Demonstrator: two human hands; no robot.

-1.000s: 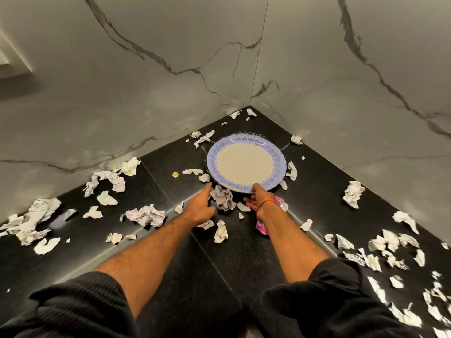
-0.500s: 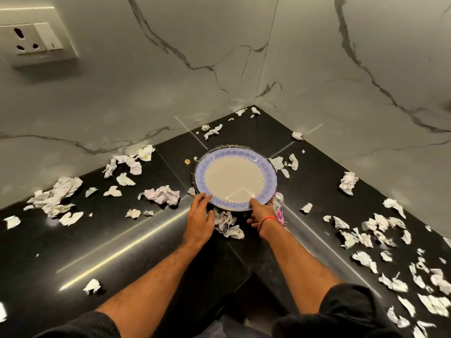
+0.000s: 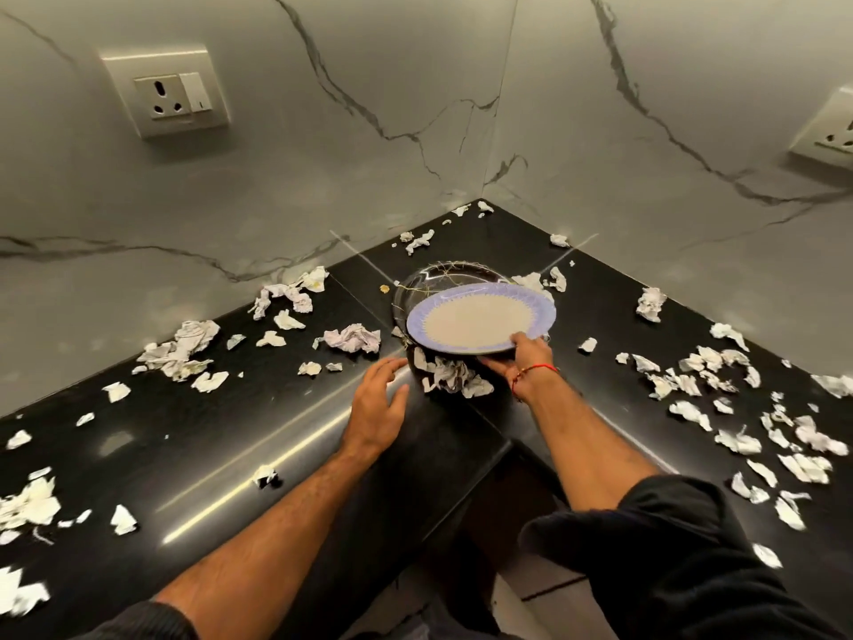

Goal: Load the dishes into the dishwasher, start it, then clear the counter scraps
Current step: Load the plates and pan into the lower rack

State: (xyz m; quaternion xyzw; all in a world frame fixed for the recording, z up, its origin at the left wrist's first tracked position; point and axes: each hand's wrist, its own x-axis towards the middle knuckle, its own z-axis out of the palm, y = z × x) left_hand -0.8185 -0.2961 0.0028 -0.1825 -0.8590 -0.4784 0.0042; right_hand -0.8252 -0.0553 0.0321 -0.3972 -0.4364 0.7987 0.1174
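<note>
A round plate [image 3: 480,321] with a purple patterned rim and cream middle is tilted up off the black counter [image 3: 231,431]. My right hand [image 3: 528,360] grips its near right edge, thumb on top. Under and behind it lies a dark plate [image 3: 443,279] with thin gold lines, flat on the counter. My left hand [image 3: 376,404] hovers open just left of the plates, fingers spread and holding nothing. A crumpled paper wad [image 3: 450,374] sits between my hands, below the lifted plate.
Torn paper scraps [image 3: 353,338] litter the corner counter, thickly at the right [image 3: 720,376] and left [image 3: 184,348]. Marble walls meet behind the plates, with a socket [image 3: 173,94] on the left wall and another [image 3: 831,131] on the right.
The purple-rimmed plate has come up off the dark plate in my right hand, tilting. My left hand has let go of the rim and drawn back to the left.
</note>
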